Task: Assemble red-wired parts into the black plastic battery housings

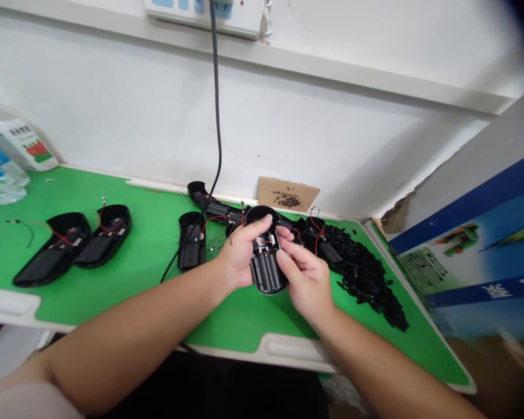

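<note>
Between my hands, above the green tabletop (227,326), is a black plastic housing (268,273) with a rounded head, a ribbed battery compartment and thin red wires inside. My left hand (243,247) is closed round its left side, thumb over the upper rim. Against the right side, my right hand (308,276) presses with thumb and fingers near the wires. Whether a small part sits in the right fingertips cannot be made out. A similar black housing (192,247) lies just left of my hands, and more lie partly hidden behind them.
Two wired housings (55,250) lie at the left. Small black parts (367,279) are heaped at the right. Tiny dark pieces rest on cardboard (266,189) at the back. A black cable (217,105) hangs from a power strip (244,17). Bottles (2,169) stand far left.
</note>
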Tool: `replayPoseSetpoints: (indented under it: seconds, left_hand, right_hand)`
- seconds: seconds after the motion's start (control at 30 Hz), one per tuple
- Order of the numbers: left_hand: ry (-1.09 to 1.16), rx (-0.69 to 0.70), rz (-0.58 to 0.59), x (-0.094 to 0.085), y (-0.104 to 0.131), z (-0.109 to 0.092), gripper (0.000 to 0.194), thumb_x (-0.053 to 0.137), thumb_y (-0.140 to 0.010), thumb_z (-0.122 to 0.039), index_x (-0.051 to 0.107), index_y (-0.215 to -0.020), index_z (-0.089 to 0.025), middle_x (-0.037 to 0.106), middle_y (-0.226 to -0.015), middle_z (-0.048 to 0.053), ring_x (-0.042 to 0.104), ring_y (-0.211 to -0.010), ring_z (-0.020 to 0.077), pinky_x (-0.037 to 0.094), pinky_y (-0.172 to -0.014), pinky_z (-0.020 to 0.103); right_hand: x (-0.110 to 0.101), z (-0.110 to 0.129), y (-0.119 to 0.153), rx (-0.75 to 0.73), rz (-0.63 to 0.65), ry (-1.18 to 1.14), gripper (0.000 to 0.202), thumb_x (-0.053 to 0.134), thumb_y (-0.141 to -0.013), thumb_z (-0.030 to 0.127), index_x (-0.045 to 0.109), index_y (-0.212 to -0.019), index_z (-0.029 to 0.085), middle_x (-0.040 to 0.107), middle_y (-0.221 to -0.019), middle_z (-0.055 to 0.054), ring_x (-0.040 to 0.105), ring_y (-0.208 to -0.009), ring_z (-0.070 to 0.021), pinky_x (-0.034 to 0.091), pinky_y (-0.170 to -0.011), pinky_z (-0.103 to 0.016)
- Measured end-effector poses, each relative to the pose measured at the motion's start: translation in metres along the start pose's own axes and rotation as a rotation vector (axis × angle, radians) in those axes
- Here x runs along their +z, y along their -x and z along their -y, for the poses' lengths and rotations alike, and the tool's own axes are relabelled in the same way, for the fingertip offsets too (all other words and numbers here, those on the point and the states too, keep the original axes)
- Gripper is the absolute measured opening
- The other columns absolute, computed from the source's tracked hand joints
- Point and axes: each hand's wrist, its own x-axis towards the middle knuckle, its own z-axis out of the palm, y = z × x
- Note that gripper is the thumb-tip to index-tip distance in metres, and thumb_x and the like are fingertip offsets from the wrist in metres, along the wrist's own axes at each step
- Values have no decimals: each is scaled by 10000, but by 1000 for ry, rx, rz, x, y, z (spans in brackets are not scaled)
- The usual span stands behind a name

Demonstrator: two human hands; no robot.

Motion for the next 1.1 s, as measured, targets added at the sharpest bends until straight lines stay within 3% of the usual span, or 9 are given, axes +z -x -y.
replayPoseSetpoints:
  seconds: [0.17,0.5,0.8,0.93,1.0,1.1]
  left_hand:
    - [-19,43,17,0,1,1,293,628,-828,-364,705,-820,-81,711,-835,123,684,-753,205,531,-772,335]
    - [22,6,12,1,1,0,299,620,-845,-362,708,-908,-84,707,-863,120,682,-765,199,540,-775,334]
    - [-33,3,-25,4,4,-1,294,628,-834,-354,698,-873,-71,699,-832,132,671,-707,191,539,-692,317]
    - [-97,136,-27,4,5,-5,238,717,-753,-308,680,-837,-88,694,-810,110,663,-696,180,528,-691,303]
    - [-148,258,-26,6,7,-9,253,764,-703,-287,670,-849,-102,696,-838,94,660,-703,175,529,-702,309]
    - [-215,455,-80,10,13,-15,303,797,-661,-286,649,-867,-120,688,-843,66,652,-713,160,532,-711,304]
  right_hand:
    - [-5,-3,0,-3,54,0,327,661,-859,324,692,-1175,243,646,-1260,-69,633,-1155,-258,484,-1026,-506]
    - [-3,0,-1,-46,104,34,398,632,-879,334,631,-1269,256,653,-1259,-68,674,-1076,-221,559,-929,-417]
    - [-4,0,-1,-93,47,60,303,673,-832,292,715,-1128,241,741,-1053,-58,714,-853,-194,597,-780,-365]
    - [1,0,-3,8,39,-49,305,671,-833,334,700,-1111,212,725,-823,-29,637,-596,-133,565,-574,-292]
    - [1,0,-3,75,60,-137,327,640,-858,369,661,-1142,207,611,-634,29,509,-436,-93,483,-427,-249]
    - [-2,1,-4,124,103,-232,338,608,-880,410,616,-1137,191,435,-526,82,413,-384,-83,432,-382,-241]
